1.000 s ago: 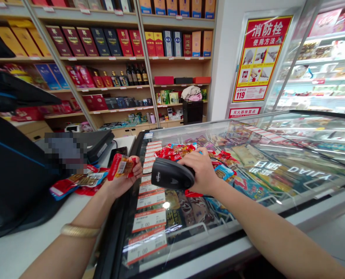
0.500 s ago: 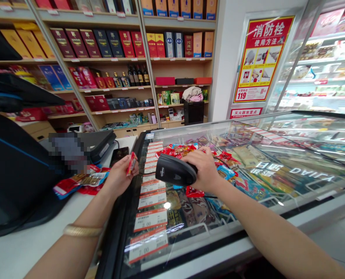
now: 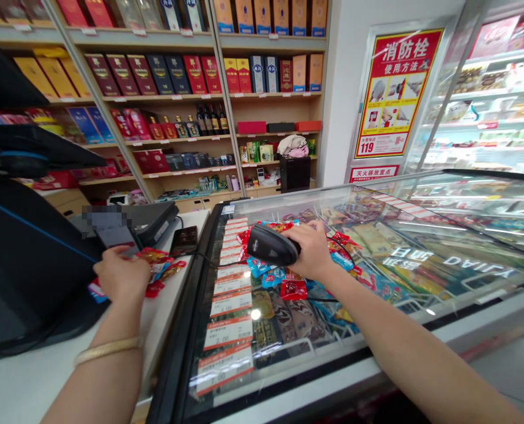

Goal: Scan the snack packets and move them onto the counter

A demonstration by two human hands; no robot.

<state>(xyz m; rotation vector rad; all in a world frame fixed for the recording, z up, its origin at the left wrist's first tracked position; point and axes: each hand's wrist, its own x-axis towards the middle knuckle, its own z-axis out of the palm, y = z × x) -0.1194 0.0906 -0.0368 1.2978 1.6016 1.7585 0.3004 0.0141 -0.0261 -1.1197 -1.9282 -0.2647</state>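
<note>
My right hand is wrapped round the handle of a black barcode scanner, whose head points left above the glass freezer lid. Small red and blue snack packets lie on the glass beneath and around it. Over the white counter at the left, my left hand is at a pile of red and blue packets, its back toward me. Its fingers are bent and partly hidden; what they hold, if anything, cannot be made out. A phone-like device with a pixelated screen is just beyond that hand.
A dark phone lies at the counter's right edge, near the scanner cable. Black checkout equipment fills the left side. Price labels line the freezer's left edge. Shelves of boxes and bottles stand behind.
My left hand has moved left, from beside the freezer edge to the counter pile; the small red packet it held no longer shows. The scanner has shifted slightly right and up.
</note>
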